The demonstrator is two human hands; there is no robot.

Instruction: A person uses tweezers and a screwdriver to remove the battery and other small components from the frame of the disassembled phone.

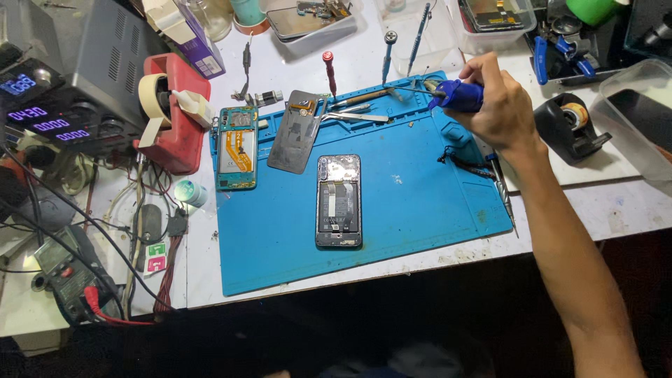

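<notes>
Right now the right hand is closed in a fist-like grip round a blue-handled tool with a thin metal tip, near the far right corner of the blue silicone work mat on the white bench. The tip points left toward the steel tweezers lying along the mat's far edge. Left hand is not in view, so its state cannot be told.

Handling, as a judgement: the tool looks light and rigid, with a fat handle that is easy to grip; the slim tip is probably the delicate end, so hold by the blue body only.

An opened black smartphone with its back off lies flat mid-mat, well apart from the hand; its exposed internals look fragile, so hold it by the side edges. A teal opened phone sits at the mat's left edge, with a grey back cover just beside it. A red-handled screwdriver lies beyond the mat's far edge.
</notes>
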